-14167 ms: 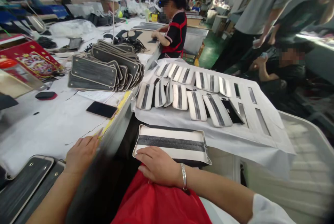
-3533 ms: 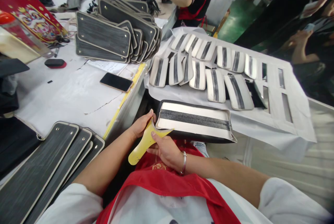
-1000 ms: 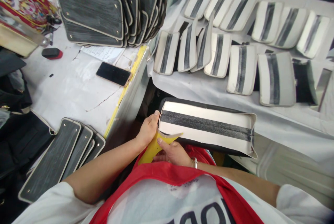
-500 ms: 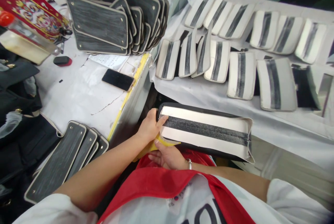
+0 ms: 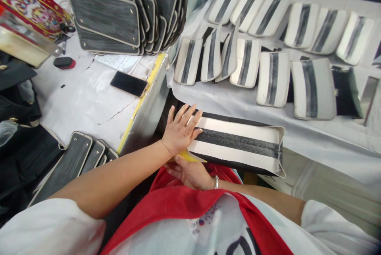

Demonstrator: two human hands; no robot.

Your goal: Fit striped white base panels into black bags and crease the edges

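A long black bag body (image 5: 238, 117) lies across my lap, with a white panel (image 5: 238, 127) on top that has a rough dark stripe along its middle. My left hand (image 5: 181, 132) is open, fingers spread over the left end of the panel; whether it presses down I cannot tell. Just below it, my right hand (image 5: 193, 173) is closed on a flat yellow tool (image 5: 195, 158) with a pointed corner, the thumb lying on top. The left hand and forearm hide part of the tool and the panel's left end.
Rows of white striped pieces (image 5: 274, 80) cover the right table. On the left table stand a stack of dark panels (image 5: 104, 13), a phone (image 5: 129, 84) and a red box (image 5: 32, 5). More dark panels (image 5: 68, 156) and black bags (image 5: 20, 160) sit at the left.
My left hand has let go of the bag's left end and spread its fingers over the panel. My right hand keeps the yellow tool in nearly the same place. The view has shifted slightly.
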